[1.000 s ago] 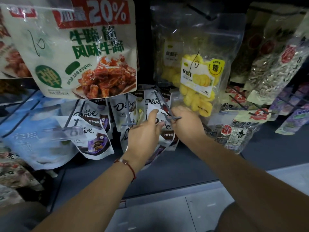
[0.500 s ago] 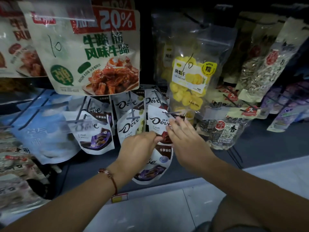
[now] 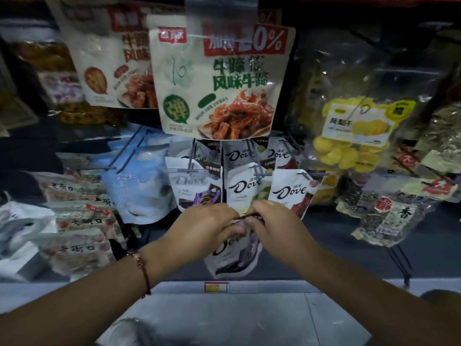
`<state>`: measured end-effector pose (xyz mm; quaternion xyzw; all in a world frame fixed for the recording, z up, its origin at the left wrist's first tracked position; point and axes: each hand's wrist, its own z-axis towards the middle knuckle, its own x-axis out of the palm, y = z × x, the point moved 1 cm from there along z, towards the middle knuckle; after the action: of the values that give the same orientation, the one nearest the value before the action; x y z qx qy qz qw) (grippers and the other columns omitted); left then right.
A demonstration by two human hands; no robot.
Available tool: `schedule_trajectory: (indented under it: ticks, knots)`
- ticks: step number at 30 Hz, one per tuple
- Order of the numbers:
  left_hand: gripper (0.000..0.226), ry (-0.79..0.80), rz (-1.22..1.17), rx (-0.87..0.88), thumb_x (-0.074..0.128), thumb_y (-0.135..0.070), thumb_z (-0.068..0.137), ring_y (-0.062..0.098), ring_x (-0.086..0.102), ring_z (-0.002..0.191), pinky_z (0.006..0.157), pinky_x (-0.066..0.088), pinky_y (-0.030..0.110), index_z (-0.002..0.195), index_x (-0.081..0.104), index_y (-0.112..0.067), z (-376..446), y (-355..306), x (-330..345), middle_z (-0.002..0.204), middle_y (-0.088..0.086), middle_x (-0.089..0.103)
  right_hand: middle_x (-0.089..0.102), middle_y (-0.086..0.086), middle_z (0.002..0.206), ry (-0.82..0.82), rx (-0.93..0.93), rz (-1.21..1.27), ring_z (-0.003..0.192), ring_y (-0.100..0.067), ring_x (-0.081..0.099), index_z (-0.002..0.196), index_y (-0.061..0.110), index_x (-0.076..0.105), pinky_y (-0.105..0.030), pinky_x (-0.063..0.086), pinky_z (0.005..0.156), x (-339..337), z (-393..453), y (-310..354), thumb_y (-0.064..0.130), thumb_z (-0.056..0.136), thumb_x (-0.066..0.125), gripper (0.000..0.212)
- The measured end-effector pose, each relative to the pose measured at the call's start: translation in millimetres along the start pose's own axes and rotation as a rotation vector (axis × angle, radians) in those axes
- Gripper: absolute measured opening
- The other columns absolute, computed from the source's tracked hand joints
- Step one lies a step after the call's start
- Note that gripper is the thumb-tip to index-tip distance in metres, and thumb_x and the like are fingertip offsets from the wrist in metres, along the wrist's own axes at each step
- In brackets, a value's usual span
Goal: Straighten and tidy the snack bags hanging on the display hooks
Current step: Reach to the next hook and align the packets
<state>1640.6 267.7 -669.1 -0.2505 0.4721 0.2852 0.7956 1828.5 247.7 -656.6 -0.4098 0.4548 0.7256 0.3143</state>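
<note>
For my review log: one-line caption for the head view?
Both hands, left hand and right hand, pinch a Dove bag below the hooks.

- "Dove" in dark script on three white pouches hanging side by side: left pouch [image 3: 197,186], middle pouch [image 3: 243,187], right pouch [image 3: 290,192].
- "Dove" again, partly hidden, on the held pouch [image 3: 232,253].
- "0%" in white on red, probably "20%", on the meat-snack bag [image 3: 219,78].
- A handwritten "10" on the same bag.
- "香" on the seed bag [image 3: 396,216].
</note>
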Motion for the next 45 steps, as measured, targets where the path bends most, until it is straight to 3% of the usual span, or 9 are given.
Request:
schedule_trajectory:
  ticks: [5, 10, 17, 23, 27, 31, 37, 41, 45]
  knots:
    - [0.049, -0.030, -0.060, -0.152, 0.028, -0.056, 0.096, 0.014, 0.058, 0.075, 0.056, 0.040, 0.029, 0.092, 0.064, -0.023, -21.3, 24.7, -9.7, 0.082, -0.008, 0.062, 0.052, 0.005, 0.084, -0.024, -0.066, -0.091, 0.081, -0.015, 0.045, 0.089, 0.019, 0.054, -0.031, 0.025, 0.065, 13.7, 23.5, 27.0, 0.031, 0.099, 0.049, 0.016]
    - [0.023, -0.079, -0.076, -0.299, 0.052, -0.039, 0.099, 0.014, 0.062, 0.080, 0.063, 0.047, 0.032, 0.099, 0.071, -0.026, -26.4, 46.3, -29.7, 0.089, -0.007, 0.070, 0.055, 0.005, 0.089, -0.031, -0.047, -0.071, 0.087, -0.016, 0.047, 0.096, 0.019, 0.057, -0.033, 0.035, 0.070, 23.4, 44.6, 40.3, 0.032, 0.099, 0.047, 0.017]
    - [0.020, 0.010, -0.297, -0.583, 0.059, -0.040, 0.095, 0.011, 0.065, 0.080, 0.072, 0.054, 0.038, 0.090, 0.073, -0.026, -29.5, 81.4, -25.7, 0.085, -0.008, 0.072, 0.061, 0.008, 0.095, -0.008, 0.082, 0.115, 0.090, -0.010, 0.055, 0.105, 0.020, 0.066, -0.034, 0.048, 0.079, 44.8, 72.4, 44.3, 0.034, 0.096, 0.054, 0.021]
    - [0.009, -0.123, -0.606, -0.719, 0.067, -0.033, 0.092, -0.008, 0.064, 0.077, 0.062, 0.047, 0.009, 0.083, 0.070, -0.035, -24.9, 103.8, -23.1, 0.083, -0.018, 0.070, 0.069, 0.012, 0.091, -0.031, 0.180, 0.382, 0.084, -0.011, 0.067, 0.095, 0.031, 0.064, -0.036, 0.056, 0.077, 43.8, 93.1, 42.0, 0.033, 0.093, 0.062, 0.004]
    - [0.006, -0.254, -0.639, -0.722, 0.067, -0.034, 0.091, -0.001, 0.065, 0.087, 0.078, 0.051, 0.022, 0.086, 0.070, -0.036, -22.8, 113.2, -26.1, 0.091, -0.016, 0.072, 0.070, 0.012, 0.096, -0.040, 0.186, 0.463, 0.085, -0.003, 0.066, 0.104, 0.025, 0.069, -0.026, 0.052, 0.072, 40.4, 105.7, 40.9, 0.036, 0.093, 0.062, 0.018]
    - [0.008, -0.308, -0.587, -0.654, 0.065, -0.030, 0.094, -0.005, 0.063, 0.087, 0.078, 0.050, 0.016, 0.091, 0.072, -0.030, -17.1, 113.9, -34.4, 0.089, -0.021, 0.069, 0.068, 0.015, 0.084, -0.100, 0.195, 0.517, 0.065, 0.007, 0.059, 0.100, 0.022, 0.070, -0.012, 0.042, 0.059, 39.5, 120.8, 37.6, 0.021, 0.093, 0.063, 0.010]
    - [0.018, -0.257, -0.491, -0.677, 0.064, -0.033, 0.093, 0.009, 0.067, 0.093, 0.085, 0.055, 0.035, 0.100, 0.075, -0.021, -12.3, 121.2, -31.0, 0.094, -0.013, 0.071, 0.067, 0.007, 0.107, -0.114, 0.144, 0.276, 0.092, -0.009, 0.060, 0.116, 0.016, 0.068, -0.022, 0.044, 0.076, 47.3, 127.8, 35.5, 0.024, 0.093, 0.060, 0.025]
    - [0.019, -0.192, -0.364, -0.626, 0.060, -0.032, 0.094, 0.019, 0.067, 0.096, 0.082, 0.054, 0.041, 0.102, 0.074, -0.022, -7.1, 118.1, -31.8, 0.102, -0.003, 0.073, 0.067, 0.010, 0.094, -0.110, 0.146, 0.238, 0.081, -0.007, 0.059, 0.106, 0.021, 0.071, -0.024, 0.042, 0.066, 49.6, 126.0, 29.3, 0.032, 0.092, 0.061, 0.021]
    - [0.021, -0.151, -0.265, -0.587, 0.057, -0.026, 0.093, 0.024, 0.064, 0.095, 0.080, 0.052, 0.042, 0.104, 0.073, -0.019, -0.6, 111.9, -36.8, 0.101, 0.002, 0.072, 0.066, 0.008, 0.090, -0.116, 0.152, 0.226, 0.081, -0.012, 0.060, 0.101, 0.022, 0.071, -0.031, 0.049, 0.070, 47.9, 124.8, 30.5, 0.031, 0.090, 0.060, 0.018]
